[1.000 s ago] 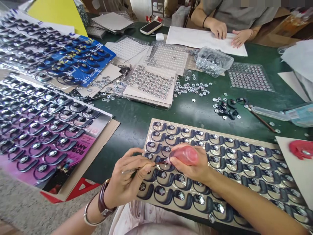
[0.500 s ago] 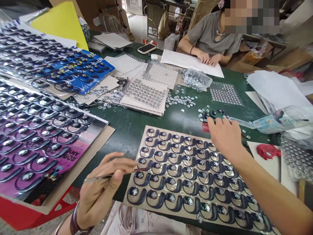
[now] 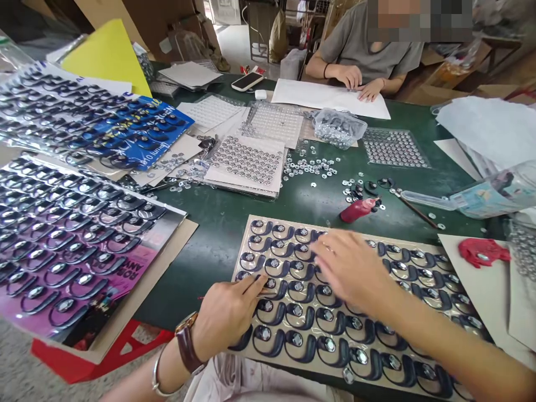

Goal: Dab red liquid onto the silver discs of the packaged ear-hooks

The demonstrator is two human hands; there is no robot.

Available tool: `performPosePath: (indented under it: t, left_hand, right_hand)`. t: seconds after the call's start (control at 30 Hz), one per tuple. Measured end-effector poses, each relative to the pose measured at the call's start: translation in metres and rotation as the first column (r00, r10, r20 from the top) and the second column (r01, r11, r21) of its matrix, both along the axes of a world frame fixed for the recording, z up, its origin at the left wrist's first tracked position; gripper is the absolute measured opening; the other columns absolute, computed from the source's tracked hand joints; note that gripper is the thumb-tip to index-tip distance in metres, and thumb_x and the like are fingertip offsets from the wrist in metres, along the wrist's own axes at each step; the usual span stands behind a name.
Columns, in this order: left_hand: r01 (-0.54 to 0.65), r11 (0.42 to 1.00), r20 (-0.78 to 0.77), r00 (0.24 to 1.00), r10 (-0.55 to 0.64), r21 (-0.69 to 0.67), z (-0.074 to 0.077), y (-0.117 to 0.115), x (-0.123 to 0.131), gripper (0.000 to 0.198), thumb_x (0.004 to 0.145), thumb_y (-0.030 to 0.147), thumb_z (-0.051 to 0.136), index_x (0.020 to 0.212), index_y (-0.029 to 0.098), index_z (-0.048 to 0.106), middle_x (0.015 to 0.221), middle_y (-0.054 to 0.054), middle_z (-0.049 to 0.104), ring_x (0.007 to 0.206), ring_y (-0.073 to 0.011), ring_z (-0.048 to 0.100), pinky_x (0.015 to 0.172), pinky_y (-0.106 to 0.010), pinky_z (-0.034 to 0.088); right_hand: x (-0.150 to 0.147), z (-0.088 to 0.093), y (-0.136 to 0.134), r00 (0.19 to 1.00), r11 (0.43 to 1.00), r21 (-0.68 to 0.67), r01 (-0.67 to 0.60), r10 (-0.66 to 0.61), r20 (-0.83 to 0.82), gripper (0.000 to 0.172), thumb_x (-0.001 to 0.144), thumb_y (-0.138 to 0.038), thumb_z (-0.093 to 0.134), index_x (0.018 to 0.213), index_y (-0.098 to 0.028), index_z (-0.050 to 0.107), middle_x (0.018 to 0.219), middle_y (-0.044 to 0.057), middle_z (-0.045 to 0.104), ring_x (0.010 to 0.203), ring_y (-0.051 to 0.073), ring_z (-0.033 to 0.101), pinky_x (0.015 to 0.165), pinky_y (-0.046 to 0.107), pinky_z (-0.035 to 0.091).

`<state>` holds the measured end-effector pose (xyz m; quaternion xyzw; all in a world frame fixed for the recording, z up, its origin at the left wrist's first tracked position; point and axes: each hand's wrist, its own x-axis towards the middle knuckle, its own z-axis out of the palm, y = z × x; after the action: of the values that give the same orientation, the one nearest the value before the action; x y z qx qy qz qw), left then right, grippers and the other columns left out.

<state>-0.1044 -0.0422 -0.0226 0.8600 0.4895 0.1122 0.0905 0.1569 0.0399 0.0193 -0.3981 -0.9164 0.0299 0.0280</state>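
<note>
A brown board [image 3: 240, 262] under clear film lies in front of me, with rows of black curved pieces, each bearing a shiny faceted stone. My left hand [image 3: 230, 312], wearing a watch and a bangle, rests at the board's left side. Its fingers are closed together around tweezers [image 3: 266, 292], which are mostly hidden under the hand. Over the board's middle is my right hand [image 3: 352, 271], blurred, its fingers loosely apart with nothing visible in them. A small red bottle [image 3: 355, 211] with a pointed nozzle lies tilted just beyond the board's far edge.
Purple [image 3: 134, 265] and blue [image 3: 146, 153] sheets carrying similar pieces stand at left. Loose silver discs [image 3: 312, 167], a stone sheet [image 3: 247, 162] and a plastic tub [image 3: 338, 128] lie beyond. At right are a clear container [image 3: 498, 192] and red lump [image 3: 483, 252]. A co-worker [image 3: 368, 44] sits opposite.
My right hand has let go of the red bottle and come back over the board. My left hand has moved right, onto the board's left side. The view has shifted slightly.
</note>
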Motion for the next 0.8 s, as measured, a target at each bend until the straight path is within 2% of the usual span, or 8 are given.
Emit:
performPosePath:
  t: [0.1,0.3,0.4,0.47,0.53,0.63,0.67,0.8]
  left_hand:
    - [0.005,1.000,0.005,1.000,-0.005,-0.009,0.000,0.002,-0.001,0.031,0.088,0.014,0.042,0.116,0.016,0.053,0.087,-0.005,0.068,0.061,-0.0139,0.064,0.051,-0.022,0.047]
    - [0.044,0.998,0.045,0.998,-0.046,0.037,-0.003,0.004,-0.004,0.029,0.089,0.010,0.040,0.114,0.018,0.053,0.086,-0.001,0.068,0.061,-0.0119,0.065,0.053,-0.022,0.047]
    - [0.085,0.990,0.116,0.988,-0.098,0.108,-0.004,0.005,-0.008,0.027,0.091,0.012,0.039,0.113,0.016,0.054,0.089,-0.002,0.070,0.062,-0.0118,0.066,0.056,-0.023,0.049]
    - [0.102,0.982,0.162,0.978,-0.128,0.159,-0.009,0.005,-0.013,0.026,0.091,0.015,0.041,0.112,0.014,0.056,0.090,-0.004,0.070,0.065,-0.0136,0.067,0.059,-0.024,0.050]
    - [0.129,0.968,0.143,0.976,-0.162,0.215,-0.019,0.006,-0.020,0.028,0.092,0.017,0.039,0.115,0.015,0.056,0.096,-0.004,0.070,0.072,-0.0139,0.069,0.064,-0.023,0.052]
    - [0.130,0.952,0.122,0.978,-0.169,0.278,-0.039,0.003,-0.029,0.030,0.093,0.021,0.038,0.116,0.017,0.056,0.101,-0.005,0.069,0.080,-0.0162,0.069,0.064,-0.023,0.053]
    - [0.124,0.952,0.096,0.983,-0.157,0.281,-0.044,0.002,-0.031,0.031,0.093,0.023,0.037,0.117,0.018,0.056,0.103,-0.004,0.069,0.080,-0.0162,0.069,0.063,-0.023,0.053]
    - [0.086,0.962,0.023,0.995,-0.095,0.261,-0.052,-0.002,-0.030,0.033,0.094,0.028,0.033,0.116,0.019,0.057,0.108,-0.006,0.067,0.073,-0.0157,0.068,0.059,-0.024,0.053]
  right_hand:
    - [-0.014,-0.007,-0.031,0.978,0.963,-0.240,-0.121,0.074,-0.195,0.022,0.092,-0.021,0.046,0.110,-0.021,0.059,0.101,0.006,0.064,0.095,0.022,0.055,0.084,0.039,0.047]
    - [-0.020,-0.022,-0.051,0.945,0.967,-0.149,-0.209,0.161,-0.284,0.030,0.085,-0.010,0.051,0.112,-0.017,0.058,0.102,0.009,0.063,0.101,0.024,0.054,0.089,0.041,0.044]
    - [-0.001,-0.023,-0.046,0.945,0.992,-0.072,-0.107,0.079,-0.317,0.024,0.086,-0.012,0.050,0.108,-0.017,0.060,0.098,0.008,0.065,0.096,0.021,0.057,0.085,0.037,0.045]
    - [0.030,-0.026,-0.032,0.946,0.995,0.021,0.098,-0.086,-0.313,0.022,0.088,-0.015,0.049,0.106,-0.017,0.061,0.096,0.008,0.067,0.092,0.020,0.058,0.084,0.035,0.046]
    - [0.078,-0.027,-0.013,0.884,0.894,0.127,0.430,-0.388,-0.262,0.021,0.089,-0.018,0.046,0.105,-0.016,0.061,0.100,0.010,0.067,0.092,0.021,0.059,0.085,0.035,0.045]
    - [0.162,-0.022,0.013,0.537,0.514,0.282,0.810,-0.843,-0.008,0.038,0.089,-0.025,0.045,0.124,-0.011,0.051,0.120,0.016,0.058,0.110,0.027,0.053,0.090,0.038,0.042]
    - [0.186,-0.020,0.020,0.460,0.445,0.298,0.845,-0.888,0.021,0.042,0.087,-0.023,0.046,0.125,-0.007,0.050,0.122,0.022,0.056,0.111,0.030,0.052,0.088,0.040,0.042]
    - [0.242,-0.026,0.032,0.373,0.387,0.244,0.889,-0.922,0.102,0.027,0.083,-0.024,0.050,0.097,-0.009,0.067,0.099,0.021,0.066,0.086,0.029,0.063,0.071,0.037,0.045]
